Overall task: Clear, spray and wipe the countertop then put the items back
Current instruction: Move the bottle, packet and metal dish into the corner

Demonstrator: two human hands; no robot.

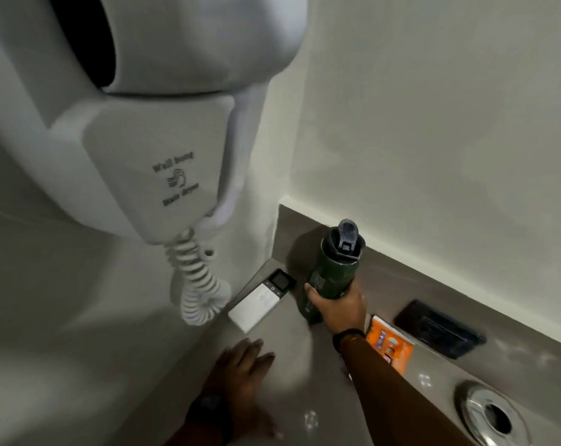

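wall hair dryer (150, 130) at 10 o'clock; left hand (245, 370) flat, fingers spread, empty on countertop (292, 358); white remote (260, 300) centre; right hand (338, 305) wrapped around green bottle (332, 268); orange packet (390, 344) and black panel (440, 328) at 4 o'clock; items on the counter, clearing or putting back, cannot tell.

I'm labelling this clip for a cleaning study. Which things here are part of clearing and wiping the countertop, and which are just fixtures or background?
Part of the job:
countertop
green bottle, in the right hand
white remote
orange packet
left hand, flat on the counter

Just there:
wall hair dryer and its coiled cord
black socket plate
metal ring hole
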